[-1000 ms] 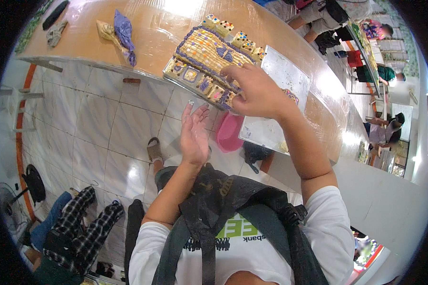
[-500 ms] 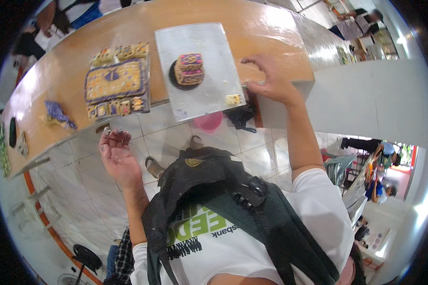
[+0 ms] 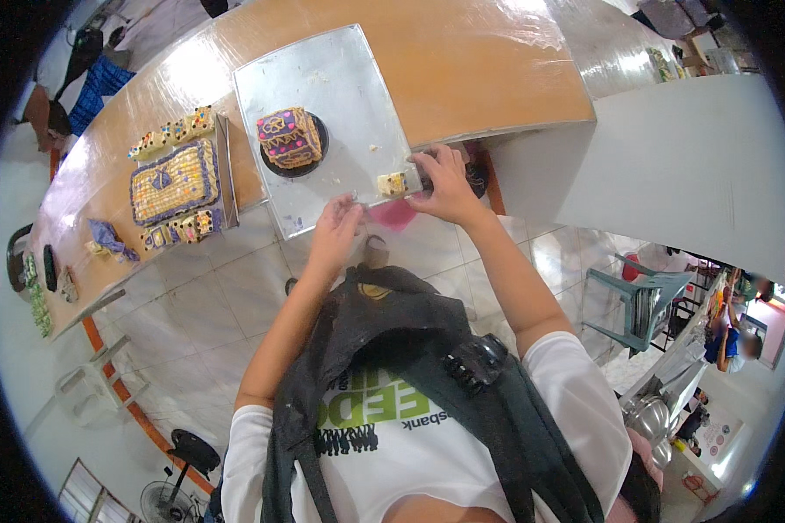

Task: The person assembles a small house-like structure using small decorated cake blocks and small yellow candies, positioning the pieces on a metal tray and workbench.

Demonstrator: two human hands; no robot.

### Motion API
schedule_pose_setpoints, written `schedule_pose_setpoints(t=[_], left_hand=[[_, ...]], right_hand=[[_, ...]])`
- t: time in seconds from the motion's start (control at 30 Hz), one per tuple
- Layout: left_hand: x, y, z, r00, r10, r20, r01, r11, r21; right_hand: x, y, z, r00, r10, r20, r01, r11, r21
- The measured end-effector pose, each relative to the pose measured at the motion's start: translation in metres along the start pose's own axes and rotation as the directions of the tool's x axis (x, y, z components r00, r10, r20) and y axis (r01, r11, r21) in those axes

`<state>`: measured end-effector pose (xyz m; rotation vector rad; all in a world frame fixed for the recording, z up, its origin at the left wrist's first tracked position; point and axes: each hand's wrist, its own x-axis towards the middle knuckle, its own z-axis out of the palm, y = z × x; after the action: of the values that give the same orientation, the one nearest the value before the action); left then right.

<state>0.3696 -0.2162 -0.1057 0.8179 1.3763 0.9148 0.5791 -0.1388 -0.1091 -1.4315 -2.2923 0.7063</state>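
A silver metal tray [image 3: 358, 87] juts over the table's near edge. On it a small cake covered in purple, pink and tan icing [image 3: 288, 138] stands on a round black base. A small cream-coloured cake piece [image 3: 392, 184] sits at the near right corner. My right hand [image 3: 452, 187] is beside that piece, thumb and fingers apart around the tray's right edge; whether they press on it is unclear. My left hand [image 3: 336, 228] is at the tray's front edge, fingers partly bent and apart, with white smears on the tips.
Left of the tray lies a rectangular yellow cake with purple trim [image 3: 174, 183], rows of small decorated pieces along two sides. Further left is a purple piping bag [image 3: 109, 237]. A pink container [image 3: 392, 214] shows below the tray. Stacked green chairs [image 3: 641, 301] stand at right, beyond a white wall [image 3: 654, 174].
My right hand has come down and inward to the tray's near right corner. My left hand has moved right to the tray's front edge. The whole view has shifted and turned.
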Motion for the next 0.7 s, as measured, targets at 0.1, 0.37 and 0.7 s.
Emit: schedule_pose_setpoints(t=[0.1, 0.37, 0.7], left_hand=[[0.009, -0.002, 0.019, 0.998, -0.037, -0.057, 0.029, 0.990, -0.136], [0.015, -0.019, 0.023, 0.988, -0.101, -0.114, 0.084, 0.986, -0.147], [-0.011, 0.017, 0.005, 0.991, 0.042, -0.130, -0.076, 0.960, -0.268]], right_hand=[[0.005, -0.001, -0.001, 0.999, -0.027, 0.029, 0.028, 0.999, -0.025], [0.011, -0.003, 0.014, 0.987, -0.159, -0.033, 0.155, 0.984, -0.089], [0.017, -0.016, 0.010, 0.994, -0.112, -0.012, 0.112, 0.993, -0.036]])
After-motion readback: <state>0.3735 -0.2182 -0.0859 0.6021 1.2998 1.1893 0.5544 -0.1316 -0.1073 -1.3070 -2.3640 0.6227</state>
